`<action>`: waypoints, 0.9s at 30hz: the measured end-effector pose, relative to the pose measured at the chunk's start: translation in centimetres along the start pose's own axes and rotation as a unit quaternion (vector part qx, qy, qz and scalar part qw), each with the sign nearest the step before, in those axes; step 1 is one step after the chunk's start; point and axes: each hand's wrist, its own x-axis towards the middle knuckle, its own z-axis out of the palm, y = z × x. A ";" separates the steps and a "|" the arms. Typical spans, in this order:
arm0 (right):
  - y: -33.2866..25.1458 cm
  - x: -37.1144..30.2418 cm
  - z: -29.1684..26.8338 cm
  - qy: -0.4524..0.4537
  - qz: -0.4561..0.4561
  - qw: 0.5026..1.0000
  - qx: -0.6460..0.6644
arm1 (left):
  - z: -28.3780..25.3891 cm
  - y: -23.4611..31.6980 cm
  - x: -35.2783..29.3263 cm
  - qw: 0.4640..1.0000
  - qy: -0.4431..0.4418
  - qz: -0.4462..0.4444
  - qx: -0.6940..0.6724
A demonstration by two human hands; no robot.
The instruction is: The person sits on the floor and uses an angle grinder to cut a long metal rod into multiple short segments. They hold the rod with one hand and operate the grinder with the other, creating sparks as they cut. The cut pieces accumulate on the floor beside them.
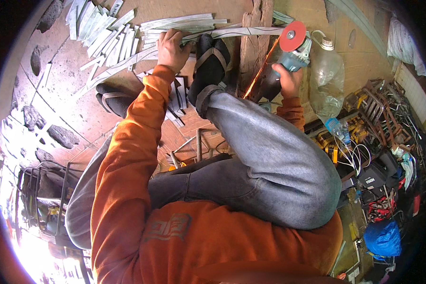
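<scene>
My right hand (289, 81) grips a teal angle grinder (288, 60) by its body. Its red disc (289, 41) meets the right end of a long pale metal strip (244, 31), and a streak of orange sparks (261, 69) flies down toward me. That strip crosses a rough wooden block (256, 45). My left hand (172, 51) is closed over the strip farther left, its fingertips by several stacked strips (177, 22). My right foot, in a dark sock and sandal (211, 61), presses beside the left hand, at the strip.
Many short cut strips (102, 35) lie at the far left. More pieces (177, 97) are under my legs. A large clear plastic bottle (327, 78) stands right of the grinder. Tools, cables and a metal frame (376, 109) clutter the right side, with a blue bag (382, 238) nearer.
</scene>
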 end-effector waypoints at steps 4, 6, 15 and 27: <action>-0.7 1.0 0.1 0.000 0.009 1.000 -0.001 | 0.0 -0.2 -0.1 1.000 0.002 0.003 0.002; -0.7 1.0 0.0 -0.010 0.012 1.000 0.008 | 0.1 -0.2 -0.1 1.000 0.004 0.006 0.017; 0.7 -0.1 0.4 -0.004 -0.039 0.999 -0.016 | -0.1 0.2 -0.1 1.000 0.010 -0.005 0.002; 2.1 -1.4 -0.5 -0.022 -0.058 0.998 0.002 | 0.4 -0.3 -0.4 1.000 -0.006 0.003 -0.002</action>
